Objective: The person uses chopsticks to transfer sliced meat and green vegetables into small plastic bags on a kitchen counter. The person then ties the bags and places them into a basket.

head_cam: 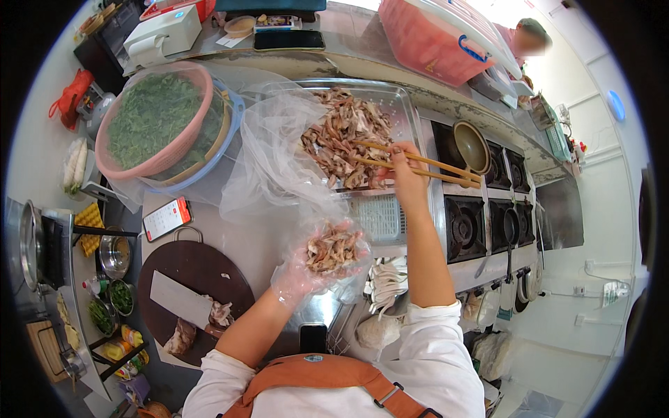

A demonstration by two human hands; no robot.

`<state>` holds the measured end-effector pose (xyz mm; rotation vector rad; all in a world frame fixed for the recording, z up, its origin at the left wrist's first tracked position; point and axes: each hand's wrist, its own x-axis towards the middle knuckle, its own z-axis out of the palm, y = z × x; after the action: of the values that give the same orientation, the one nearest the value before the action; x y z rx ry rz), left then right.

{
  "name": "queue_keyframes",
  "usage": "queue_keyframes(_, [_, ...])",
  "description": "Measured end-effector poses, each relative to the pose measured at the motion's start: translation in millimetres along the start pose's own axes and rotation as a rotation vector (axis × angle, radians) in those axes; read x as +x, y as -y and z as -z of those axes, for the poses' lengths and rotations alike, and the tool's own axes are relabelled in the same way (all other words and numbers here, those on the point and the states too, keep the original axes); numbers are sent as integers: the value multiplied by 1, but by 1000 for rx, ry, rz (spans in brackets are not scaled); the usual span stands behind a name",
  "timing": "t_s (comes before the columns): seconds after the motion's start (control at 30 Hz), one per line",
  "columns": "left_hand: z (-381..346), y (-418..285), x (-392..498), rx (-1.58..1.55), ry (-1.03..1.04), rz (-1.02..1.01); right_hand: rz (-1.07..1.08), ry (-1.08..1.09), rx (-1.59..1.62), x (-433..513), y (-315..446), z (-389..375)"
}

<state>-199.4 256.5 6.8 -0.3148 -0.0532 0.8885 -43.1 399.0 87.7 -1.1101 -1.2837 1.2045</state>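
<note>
My left hand [303, 277], inside a clear plastic bag or glove, cups a heap of sliced cooked meat [334, 251] with the palm up. My right hand [406, 170] grips a pair of long wooden chopsticks [444, 167]. Their tips reach into a larger pile of meat slices [355, 125] in a steel tray [406, 104]. Thin plastic film [277, 141] is bunched over the tray's left side. At lower left, a cleaver [177, 298] lies on a round dark cutting board [151, 266] beside two pieces of meat [180, 337].
A pink colander of leafy greens [157, 120] stands at left under film. Near the board lies a lit phone [167, 218]. Gas burners [464, 230] are at right. A red lidded bin [418, 47] occupies the back shelf, with a person [528, 39] beyond it.
</note>
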Motion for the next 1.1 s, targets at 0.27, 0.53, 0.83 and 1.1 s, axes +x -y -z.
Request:
queue_keyframes(0.27, [-13,-10,6,99,78,-54,53,-261,221,7,-5,24])
queue_keyframes(0.53, [-43,-23,26,75,53,-104,28,-236,514,6,25,51])
queue_keyframes(0.83, [-58,-27,32,108,61,-217,18,216,473,-42,52,37])
queue_keyframes(1.1, [-50,-25,28,81,192,-230,105,149,262,-51,74,63])
